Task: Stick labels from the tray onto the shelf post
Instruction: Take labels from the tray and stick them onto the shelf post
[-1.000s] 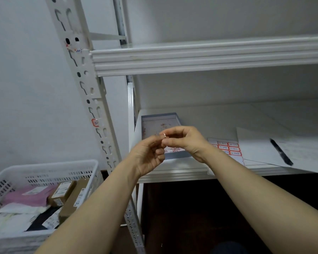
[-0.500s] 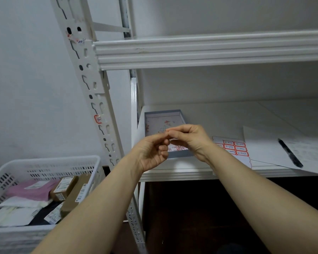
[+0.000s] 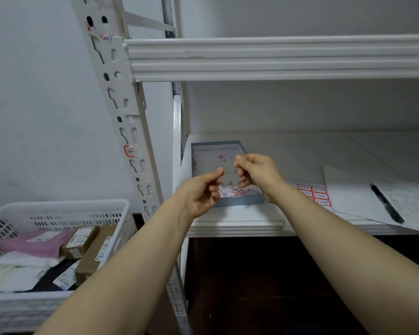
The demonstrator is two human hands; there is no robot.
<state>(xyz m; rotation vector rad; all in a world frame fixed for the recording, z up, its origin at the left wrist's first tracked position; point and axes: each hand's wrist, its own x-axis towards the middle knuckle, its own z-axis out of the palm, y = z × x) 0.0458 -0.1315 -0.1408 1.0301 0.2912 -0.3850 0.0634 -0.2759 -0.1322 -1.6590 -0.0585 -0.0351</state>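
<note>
A shallow blue-grey tray (image 3: 252, 201) with small red-and-white label scraps lies on the lower shelf. Both my hands hover just above it, a short gap between them. My left hand (image 3: 203, 192) has thumb pressed on forefinger, and nothing shows in the pinch. My right hand (image 3: 257, 172) is pinched too, with a thin red-edged sliver of a label (image 3: 248, 177) at its curled fingers. The white perforated shelf post (image 3: 121, 105) rises at the left, apart from both hands. One red-bordered label (image 3: 128, 151) is stuck on the post.
A sheet of red-bordered labels (image 3: 315, 194), white papers and a black pen (image 3: 387, 204) lie on the shelf to the right. The upper shelf beam (image 3: 276, 59) runs overhead. A white basket (image 3: 58, 209) with parcels stands at lower left.
My fingertips were joined on a tiny label piece; now the hands have drawn apart, the left dropping slightly. The view has shifted a little.
</note>
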